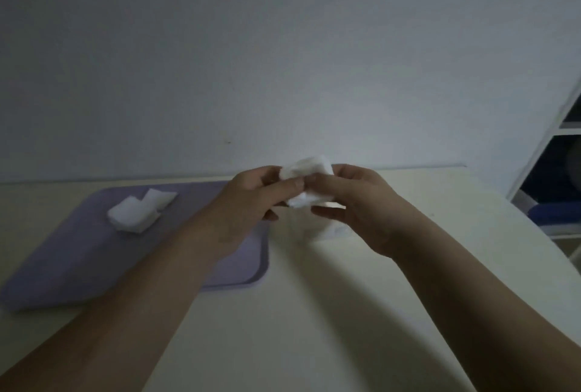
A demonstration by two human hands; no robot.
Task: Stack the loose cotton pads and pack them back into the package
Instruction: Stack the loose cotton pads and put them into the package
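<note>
A small stack of white cotton pads [306, 184] is held up above the table between both hands. My left hand [251, 199] pinches its left side with thumb and fingers. My right hand [352, 203] grips its right side, fingers curled under it. Below my right hand lies a clear plastic package [330, 229], faint and partly hidden by the hand. A few more loose white pads [138, 210] lie overlapping on the purple tray [78, 259] at the left.
The cream table [314, 313] runs to a white wall at the back. A white shelf unit [562, 146] with dark and blue things stands at the far right, beyond the table's edge.
</note>
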